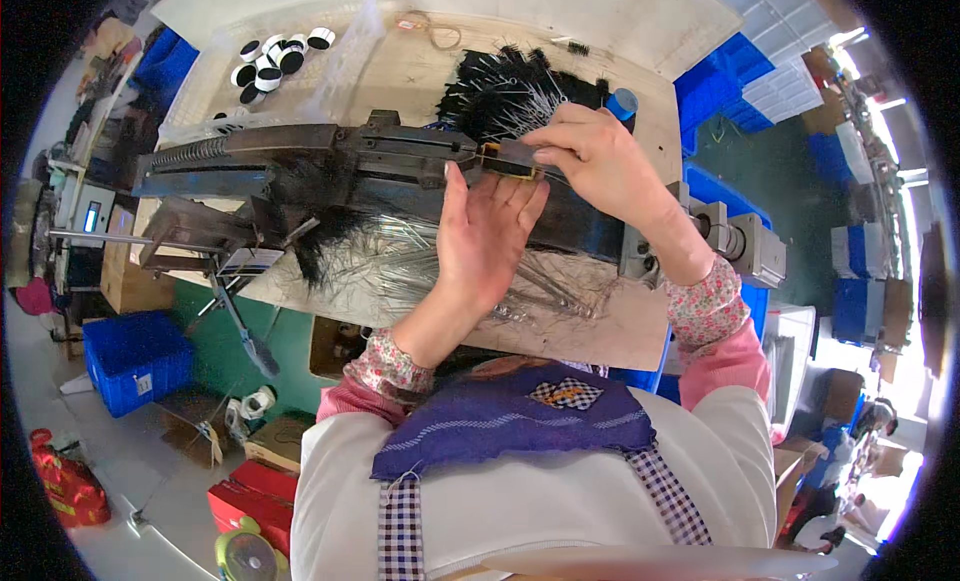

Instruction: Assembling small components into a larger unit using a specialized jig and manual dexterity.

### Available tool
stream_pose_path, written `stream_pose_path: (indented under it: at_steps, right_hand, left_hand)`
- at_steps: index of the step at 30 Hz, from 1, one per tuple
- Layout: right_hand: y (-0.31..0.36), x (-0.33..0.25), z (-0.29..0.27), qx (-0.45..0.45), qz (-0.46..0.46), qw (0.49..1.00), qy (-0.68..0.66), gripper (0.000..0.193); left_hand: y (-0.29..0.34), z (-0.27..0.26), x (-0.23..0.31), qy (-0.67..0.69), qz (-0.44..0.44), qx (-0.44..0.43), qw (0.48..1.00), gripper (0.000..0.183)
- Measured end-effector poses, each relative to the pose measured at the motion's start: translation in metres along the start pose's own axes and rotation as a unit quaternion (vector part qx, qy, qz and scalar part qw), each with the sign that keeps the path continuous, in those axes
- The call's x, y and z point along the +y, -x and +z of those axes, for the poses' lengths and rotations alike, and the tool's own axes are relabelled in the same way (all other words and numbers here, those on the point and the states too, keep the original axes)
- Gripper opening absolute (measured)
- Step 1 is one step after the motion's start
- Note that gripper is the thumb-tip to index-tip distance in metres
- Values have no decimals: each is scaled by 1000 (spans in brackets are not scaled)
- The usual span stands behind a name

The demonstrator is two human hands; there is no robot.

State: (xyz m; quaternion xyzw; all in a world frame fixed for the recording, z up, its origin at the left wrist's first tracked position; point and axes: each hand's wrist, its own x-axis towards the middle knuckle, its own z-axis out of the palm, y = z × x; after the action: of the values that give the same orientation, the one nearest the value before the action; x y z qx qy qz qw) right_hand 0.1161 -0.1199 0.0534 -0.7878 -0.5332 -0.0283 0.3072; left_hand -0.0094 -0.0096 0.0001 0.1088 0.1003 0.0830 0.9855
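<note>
My left hand is palm up below the head of a long dark metal machine, its fingers stretched out and its thumb apart. Its fingertips reach the lower edge of a small dark block with yellow edges. My right hand comes in from the right, thumb and forefinger pinched at the block's right end. What the pinch holds is too small to make out. Just beyond the hands lies a heap of black-bristled wire brushes. Loose thin metal wires are spread over the tabletop nearer me.
White-and-black round pieces lie on clear plastic at the back left. A blue cap-like item stands beside the brushes. A motor-like metal unit sits at the machine's right end. A blue bin is on the floor at left.
</note>
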Motion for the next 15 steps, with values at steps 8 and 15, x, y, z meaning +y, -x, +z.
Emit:
stream_pose_path:
  at_steps: [8, 15]
  right_hand:
    - [1, -5, -2, -8, -18, 997, 73, 16]
    - [2, 0, -7, 19, -25, 998, 51, 16]
  left_hand:
    - [-1, 7, 8, -57, -9, -16, 998, 69]
    - [-3, 6, 8, -79, -27, -34, 996, 68]
